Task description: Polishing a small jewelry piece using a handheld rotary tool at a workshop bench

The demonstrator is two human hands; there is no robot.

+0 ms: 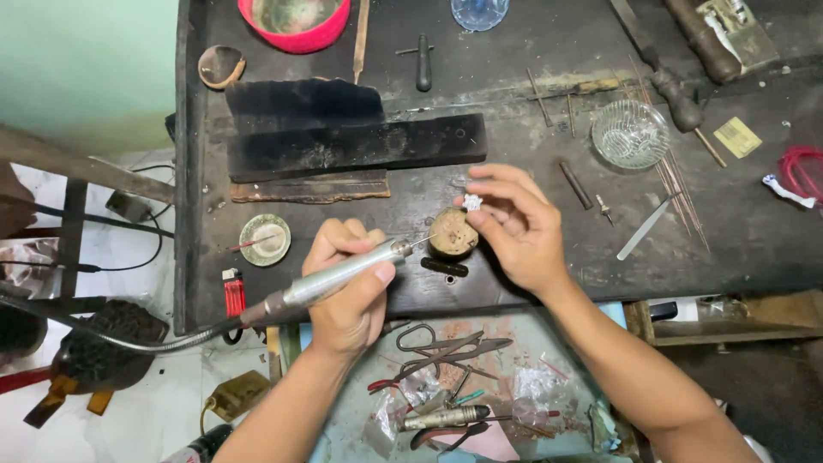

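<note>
Along the top edge of the frame I see a red bowl (294, 21). Below it, two black blocks (343, 133) lie stacked on my dark workbench (531, 60). At upper right sits a clear glass dish (630, 133), thin metal rods (681, 184) fanned just beside it. A red lighter (233, 291) stands at the bench's lower left edge, near a small round dish (264, 239). Scissors (429, 341) lie in the tray at the bottom.

Single view — head-worn camera, looking steeply down onto the dark workbench (549, 51) from close above; the open drawer (514, 343) sits nearest — no second view.
</note>
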